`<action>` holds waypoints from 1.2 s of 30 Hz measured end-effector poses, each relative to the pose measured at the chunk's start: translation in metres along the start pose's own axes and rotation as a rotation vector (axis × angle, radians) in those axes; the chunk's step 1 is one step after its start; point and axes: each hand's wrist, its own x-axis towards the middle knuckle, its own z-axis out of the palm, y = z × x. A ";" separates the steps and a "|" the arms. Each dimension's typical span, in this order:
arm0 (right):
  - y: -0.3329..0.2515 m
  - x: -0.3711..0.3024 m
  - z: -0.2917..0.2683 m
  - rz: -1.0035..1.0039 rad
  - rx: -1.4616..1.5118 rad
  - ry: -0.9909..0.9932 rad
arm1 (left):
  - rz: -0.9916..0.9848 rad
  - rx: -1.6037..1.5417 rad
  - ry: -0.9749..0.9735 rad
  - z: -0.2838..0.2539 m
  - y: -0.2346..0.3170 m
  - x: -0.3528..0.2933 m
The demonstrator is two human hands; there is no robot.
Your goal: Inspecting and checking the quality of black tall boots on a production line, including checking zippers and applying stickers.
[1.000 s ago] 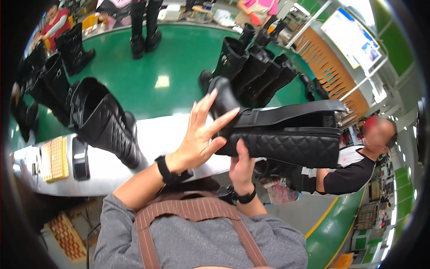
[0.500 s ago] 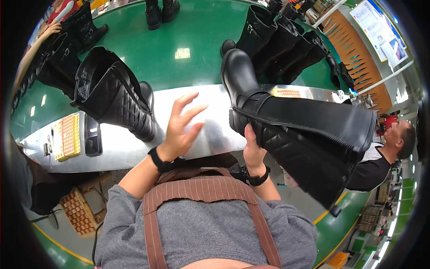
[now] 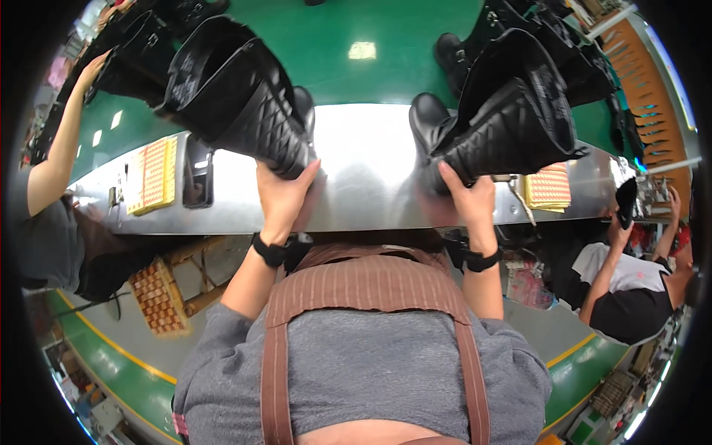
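Observation:
Two tall black boots stand upright on the metal bench strip [image 3: 363,170], shafts leaning outward and toes pointing away from me. My left hand [image 3: 283,194] is closed around the heel of the left boot [image 3: 259,122], thumb on its right side. Around the heel of the right boot [image 3: 504,130] my right hand [image 3: 472,199] is closed the same way, thumb on the near inner side. Both shafts gape at the top and show quilted leather on the side. Their soles are mostly hidden by my hands and the blurred lower edges.
Left of my hands lie a black phone-like object [image 3: 198,172] and a yellow-edged stack of orange-patterned sheets [image 3: 153,176]. A similar stack [image 3: 549,185] lies right. More black boots [image 3: 133,63] stand on the green surface [image 3: 356,74]. Co-workers flank me; the right one holds a black piece [image 3: 627,202].
The right boot, tilted in my right hand before, now stands upright on the metal strip. My open left hand has moved to the left boot and closed on its heel.

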 end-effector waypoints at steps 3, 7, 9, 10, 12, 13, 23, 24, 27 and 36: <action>0.002 -0.003 -0.002 -0.028 0.115 -0.021 | -0.180 -0.042 -0.024 -0.005 -0.001 0.009; 0.007 -0.001 -0.001 -0.018 0.134 -0.052 | -0.184 -0.543 -0.035 -0.005 0.002 0.001; 0.011 0.001 0.002 -0.020 0.151 -0.053 | 0.002 -0.468 -0.034 -0.002 0.006 -0.004; 0.013 0.001 0.003 -0.012 0.154 -0.052 | 0.105 -0.400 -0.038 -0.001 0.008 -0.006; 0.016 0.002 0.006 -0.048 0.174 -0.033 | 0.109 -0.426 -0.009 0.002 0.014 -0.009; 0.018 0.002 0.007 -0.063 0.191 -0.025 | 0.157 -0.440 -0.009 0.003 0.018 -0.010; 0.014 -0.001 0.008 -0.082 0.196 0.023 | 0.056 -0.731 -0.131 -0.005 0.056 -0.012; 0.013 -0.001 0.008 -0.105 0.220 0.020 | 0.054 -0.729 -0.138 -0.006 0.057 -0.012; 0.015 0.000 0.009 -0.063 0.155 0.028 | 0.045 -0.755 -0.141 -0.008 0.060 -0.011; 0.027 -0.025 0.012 -0.476 0.108 0.569 | 0.001 -0.805 -0.166 -0.015 0.059 -0.007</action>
